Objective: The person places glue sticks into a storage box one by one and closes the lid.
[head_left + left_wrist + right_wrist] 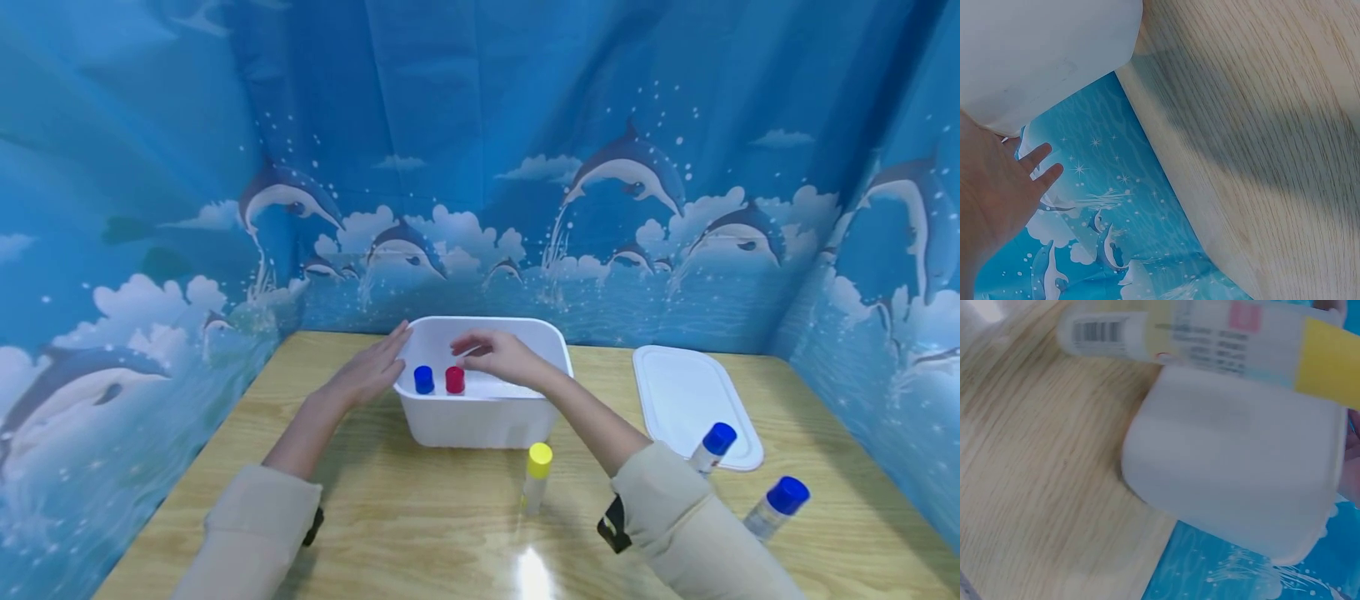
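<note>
A white plastic bin (480, 422) stands on the table. Inside it, along the near wall, are a blue-capped tube (423, 380) and a red-capped tube (454, 380); their bodies are hidden by the wall. My left hand (369, 367) touches the bin's left rim, fingers extended; in the left wrist view that hand (997, 181) is beside the bin wall (1047, 56). Over the bin's inside is my right hand (498, 358), its fingers loosely bent just above the red cap, nothing visible between them. A yellow-capped glue stick (536, 479) stands in front of the bin.
At the right lies a flat white lid (693, 400). Two blue-capped glue sticks (712, 447) (777, 507) stand near it, partly behind the right sleeve. A blue dolphin-print curtain (480, 167) closes off the table's back and sides.
</note>
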